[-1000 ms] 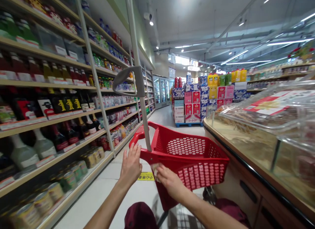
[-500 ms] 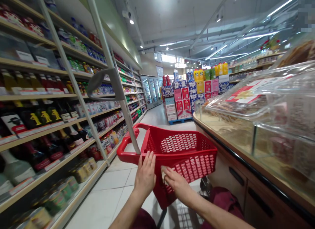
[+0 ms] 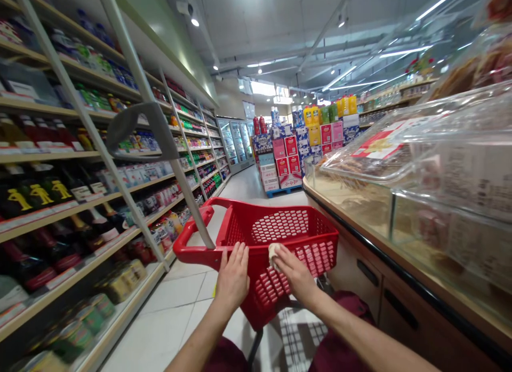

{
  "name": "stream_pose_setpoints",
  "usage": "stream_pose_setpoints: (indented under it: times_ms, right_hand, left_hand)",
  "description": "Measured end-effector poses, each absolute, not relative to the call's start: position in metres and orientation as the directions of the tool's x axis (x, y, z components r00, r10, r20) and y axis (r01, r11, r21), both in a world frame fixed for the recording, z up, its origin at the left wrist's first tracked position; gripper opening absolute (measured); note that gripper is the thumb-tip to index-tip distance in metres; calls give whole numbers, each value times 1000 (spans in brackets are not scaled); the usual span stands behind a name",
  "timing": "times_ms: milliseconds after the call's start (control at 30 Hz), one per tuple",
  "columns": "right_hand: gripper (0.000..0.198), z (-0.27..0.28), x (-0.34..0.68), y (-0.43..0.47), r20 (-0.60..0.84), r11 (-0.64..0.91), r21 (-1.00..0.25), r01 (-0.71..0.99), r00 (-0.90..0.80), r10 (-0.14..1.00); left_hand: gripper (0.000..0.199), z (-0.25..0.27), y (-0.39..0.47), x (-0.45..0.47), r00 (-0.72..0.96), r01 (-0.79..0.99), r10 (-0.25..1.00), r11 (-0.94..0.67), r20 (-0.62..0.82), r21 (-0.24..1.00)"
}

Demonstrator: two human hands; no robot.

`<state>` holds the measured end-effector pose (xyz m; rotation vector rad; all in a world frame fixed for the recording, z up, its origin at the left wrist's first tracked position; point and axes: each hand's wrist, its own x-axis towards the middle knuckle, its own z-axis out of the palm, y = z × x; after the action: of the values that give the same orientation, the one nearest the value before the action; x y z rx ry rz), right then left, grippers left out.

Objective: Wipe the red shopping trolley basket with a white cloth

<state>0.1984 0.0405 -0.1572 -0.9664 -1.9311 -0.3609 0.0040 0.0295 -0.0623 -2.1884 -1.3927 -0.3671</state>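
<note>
A red plastic shopping cart (image 3: 234, 257) stands in front of me, its side turned my way and its basket walls full of holes. My left hand (image 3: 232, 278) lies flat against the cart's side, just under the rim, fingers stretched out. Higher up the right part of that side, my right hand (image 3: 294, 273) presses a pale, crumpled cloth (image 3: 274, 256) to the rim. Its fingers are closed over the cloth. A metal pole with a grey handle (image 3: 140, 132) rises at the cart's left end.
Shelves (image 3: 132, 188) of bottles and cans line the left. Stacked drink boxes (image 3: 288, 166) stand ahead on a blue pallet. Close on the right is a wooden counter (image 3: 360, 244) with clear plastic covers (image 3: 384, 142). White floor tiles (image 3: 176, 302) run beneath the cart.
My right hand has moved the cloth up along the cart's side to the rim. My left hand stays flat on the side. The whole view has shifted slightly.
</note>
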Motion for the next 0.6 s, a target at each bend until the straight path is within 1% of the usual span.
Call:
stream_pose_setpoints:
  times_ms: [67,167,233,400,467,600]
  right_hand:
    - [34,-158,208,44,826,631,-166,758,-243,509]
    - [34,-177,223,44,772,621,-178,764,-283,569]
    - [34,-185,231,42,755,611,-185,770,-287,590]
    - [35,-168,245,47,833,593,-202,780,-181,523]
    - [35,-174,253,50,807,575,-206,792,-194,557]
    - [36,-197,271,43,704,535,-197,822,-261,660]
  left_hand:
    - [58,-63,31,11,444,893,773,-346,453,-286]
    - [58,-66,32,19,450,889,781,-345,434,-300]
    - [58,-68,33,21,450,889,779,-343,436,-304]
    - [58,-73,38,29,488,868,761,-375,427,-324]
    - [57,-74,40,33,483,871,769,-373,419,-318]
    - [57,-77,41,37,485,871,767,-380,421,-311]
